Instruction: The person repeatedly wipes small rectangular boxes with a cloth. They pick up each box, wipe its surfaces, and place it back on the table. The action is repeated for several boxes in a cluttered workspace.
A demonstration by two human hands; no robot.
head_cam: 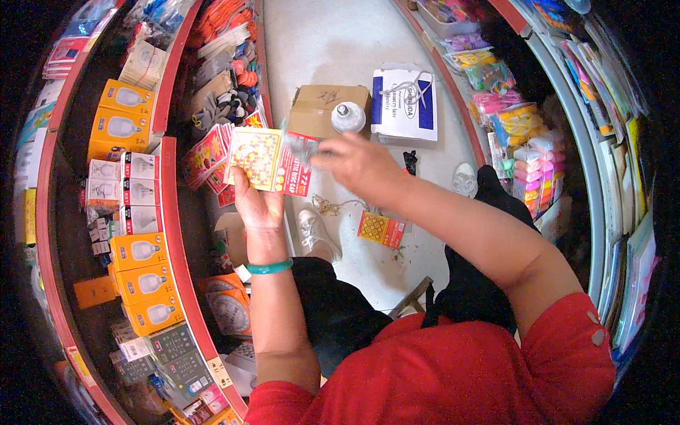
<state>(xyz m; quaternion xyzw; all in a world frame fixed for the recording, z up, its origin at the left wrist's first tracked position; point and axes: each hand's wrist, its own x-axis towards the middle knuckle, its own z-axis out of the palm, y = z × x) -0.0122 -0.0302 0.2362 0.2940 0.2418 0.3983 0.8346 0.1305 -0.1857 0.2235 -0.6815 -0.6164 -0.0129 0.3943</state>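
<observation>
My left hand [257, 204] holds up a flat packet [255, 159] with a yellow panel of round caps and a red printed end. The thumb lies on the packet's near face. My right hand [361, 164] grips a blurred grey-blue object [300, 147] against the packet's red end; it may be a rag or a brush, but the blur hides which. Just beyond the left hand, similar red packets [210, 156] lie fanned out at the lower shelf. One more red and yellow packet [380, 229] rests on the floor between my feet.
On the floor ahead stand a brown cardboard box [313, 106] with a white bulb-shaped object [348, 117] at its corner, and a white and blue box [404, 106]. Shelves with boxed light bulbs [143, 281] rise at left. Bagged colourful goods [515, 127] fill the right shelf.
</observation>
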